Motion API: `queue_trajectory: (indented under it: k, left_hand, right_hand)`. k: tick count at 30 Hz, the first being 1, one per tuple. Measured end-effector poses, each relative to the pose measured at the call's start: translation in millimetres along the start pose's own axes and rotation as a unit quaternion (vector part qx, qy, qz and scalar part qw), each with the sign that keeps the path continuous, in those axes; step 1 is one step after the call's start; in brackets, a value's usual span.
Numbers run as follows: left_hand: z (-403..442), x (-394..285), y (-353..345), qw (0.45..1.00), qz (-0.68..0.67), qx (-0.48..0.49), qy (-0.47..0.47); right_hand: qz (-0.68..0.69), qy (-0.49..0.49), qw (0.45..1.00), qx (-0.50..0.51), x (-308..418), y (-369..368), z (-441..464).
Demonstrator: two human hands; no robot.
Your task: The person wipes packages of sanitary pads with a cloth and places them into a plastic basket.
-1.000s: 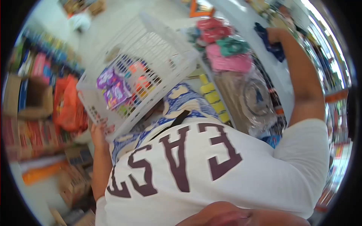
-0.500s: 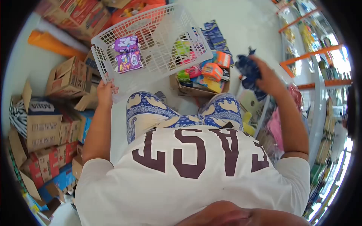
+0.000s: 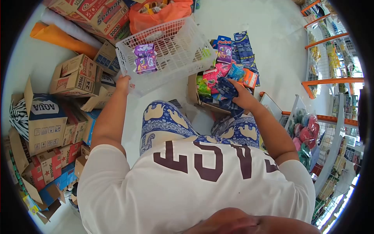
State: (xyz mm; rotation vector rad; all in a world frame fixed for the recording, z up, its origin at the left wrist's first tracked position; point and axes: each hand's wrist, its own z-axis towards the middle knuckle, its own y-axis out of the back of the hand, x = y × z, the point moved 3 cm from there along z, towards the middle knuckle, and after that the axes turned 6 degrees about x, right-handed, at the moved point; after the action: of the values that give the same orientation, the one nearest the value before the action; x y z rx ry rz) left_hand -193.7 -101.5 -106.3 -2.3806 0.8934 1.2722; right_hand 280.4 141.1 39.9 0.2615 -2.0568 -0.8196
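My left hand [image 3: 124, 84] grips the near left corner of a white plastic basket [image 3: 171, 72], which is tilted over the floor. Two purple packs [image 3: 145, 64] lie inside it at the left. My right hand [image 3: 242, 95] is closed on a crumpled dark blue packet bundle [image 3: 227, 93], held over the near side of an open cardboard box [image 3: 193, 89]. Bright packs fill this box, among them a pink pack [image 3: 212, 77], an orange pack [image 3: 249, 78] and a purple pack [image 3: 224, 54]. Dark blue sachet strips [image 3: 244, 48] hang or lie beyond its far right side.
Stacked cardboard boxes [image 3: 74, 76] and an orange roll [image 3: 64, 41] stand at the left. An orange bag [image 3: 159, 17] is behind the basket. On the right are shelves with orange rails [image 3: 331, 81] and bagged pink and green goods [image 3: 306, 130].
My right hand has swung in from the right shelf side to the box with the dark blue bundle. The view has turned, and my left hand still holds the basket.
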Motion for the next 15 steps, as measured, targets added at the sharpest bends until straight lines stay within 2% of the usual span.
queue_trajectory:
  k: [3,5,8,9,11,12,14,15]
  left_hand:
    - [33.1,10.8,-6.3,0.999,-0.013,-0.029,0.015]
    - [32.3,14.2,-16.4,0.994,0.078,-0.064,-0.042]
    - [95.8,85.0,17.9,0.993,0.115,-0.017,-0.034]
    - [81.0,76.4,10.7,0.992,0.118,-0.017,-0.033]
    - [22.8,60.6,-7.8,0.985,-0.013,-0.041,0.169]
    - [26.5,65.1,-5.3,0.984,-0.010,-0.040,0.171]
    - [33.4,75.3,-5.1,0.969,-0.112,0.056,0.212]
    - [32.7,70.5,-9.3,0.969,-0.109,0.057,0.213]
  right_hand:
    - [0.038,-0.024,0.999,0.013,-18.6,-5.1,3.4]
    - [0.061,-0.047,0.997,0.032,-31.5,-12.6,3.7]
    - [0.078,-0.047,0.995,0.043,-43.8,-19.3,5.9]
    - [0.090,-0.084,0.991,0.053,-44.9,-21.6,6.8]
    - [0.104,-0.123,0.985,0.066,-46.6,-29.3,2.9]
    - [0.106,-0.126,0.984,0.060,-51.7,-33.6,3.3]
    - [0.110,-0.131,0.984,0.054,-63.7,-42.5,3.7]
    - [0.121,-0.125,0.983,0.057,-71.8,-46.1,4.0]
